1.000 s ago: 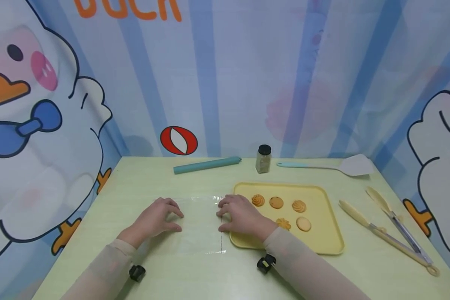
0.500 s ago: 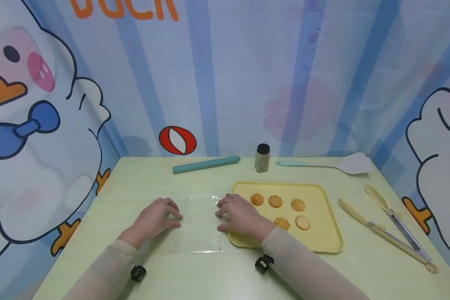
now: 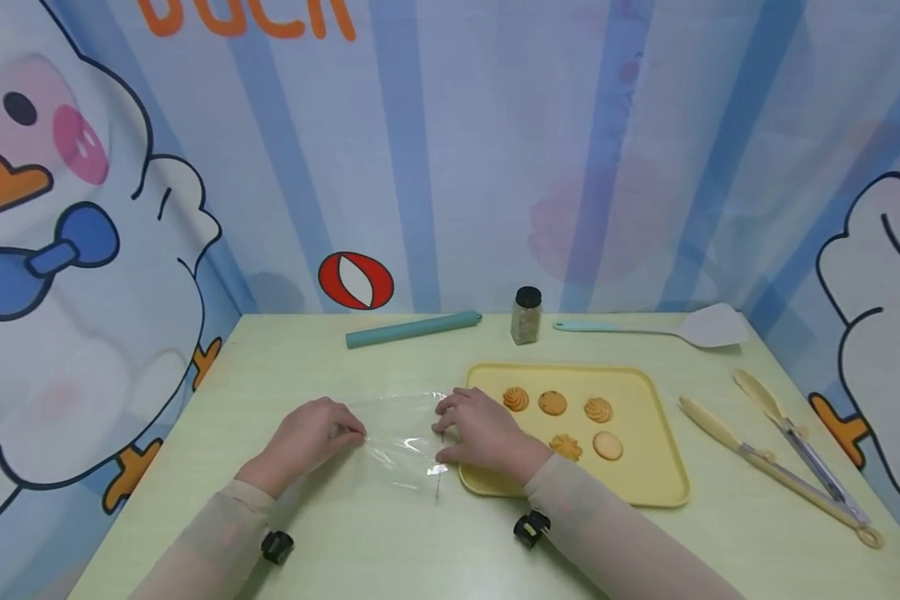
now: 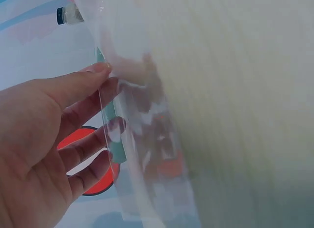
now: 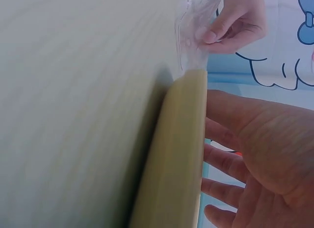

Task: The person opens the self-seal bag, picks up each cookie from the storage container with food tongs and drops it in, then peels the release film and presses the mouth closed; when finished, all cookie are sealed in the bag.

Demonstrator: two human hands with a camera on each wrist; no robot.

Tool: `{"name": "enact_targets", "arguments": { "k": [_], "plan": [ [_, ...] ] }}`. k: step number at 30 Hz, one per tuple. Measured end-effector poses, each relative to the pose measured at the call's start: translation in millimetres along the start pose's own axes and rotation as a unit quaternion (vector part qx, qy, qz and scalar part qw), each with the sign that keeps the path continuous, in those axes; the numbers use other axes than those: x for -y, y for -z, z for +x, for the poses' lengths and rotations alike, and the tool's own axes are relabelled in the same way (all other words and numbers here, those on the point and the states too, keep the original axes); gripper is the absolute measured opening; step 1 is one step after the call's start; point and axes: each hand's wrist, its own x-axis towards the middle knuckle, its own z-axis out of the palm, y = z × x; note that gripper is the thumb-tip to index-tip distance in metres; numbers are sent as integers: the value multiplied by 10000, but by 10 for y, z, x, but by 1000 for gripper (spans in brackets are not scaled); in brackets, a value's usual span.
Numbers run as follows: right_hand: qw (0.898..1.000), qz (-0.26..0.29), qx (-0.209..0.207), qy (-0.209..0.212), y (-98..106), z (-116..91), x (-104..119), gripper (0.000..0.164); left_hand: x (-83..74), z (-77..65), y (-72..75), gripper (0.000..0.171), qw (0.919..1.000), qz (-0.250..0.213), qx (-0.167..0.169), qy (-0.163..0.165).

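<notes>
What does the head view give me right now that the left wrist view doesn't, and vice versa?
Only the head view: the cookies, the tongs and the spatula.

Only the left wrist view: the palm side of the left hand, with its lower fingers spread apart; the head view shows the back of that hand.

Both: the left hand pinching the clear plastic film, plus the black-capped bottle, the teal cylinder and the red-and-white oval, which the left hand partly covers in the wrist view.
</notes>
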Motion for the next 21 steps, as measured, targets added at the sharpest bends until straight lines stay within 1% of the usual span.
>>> {"name": "enact_targets", "arguments": {
  "k": [5,8,12,15,18,21],
  "plan": [
    [10000,57,-28,-55,28,-2,-5,40,-16,29,13,11,9998,76,-28,-207],
    [10000,40,-18,-67,27,-2,-17,40,-40,62,6,14,9997,98,62,-224],
    [10000,53,-6,-5,20,-3,-28,40,-51,80,1,12,9993,190,165,-279],
    [10000,80,-21,18,19,-6,-27,41,-48,69,10,9,9995,121,201,-210],
    [9999,98,-3,-25,16,-9,-18,42,-57,47,33,9,9997,9,247,-25],
    [10000,75,38,-28,11,-3,-4,42,-64,26,63,13,9997,-9,241,-36]
  ]
}}
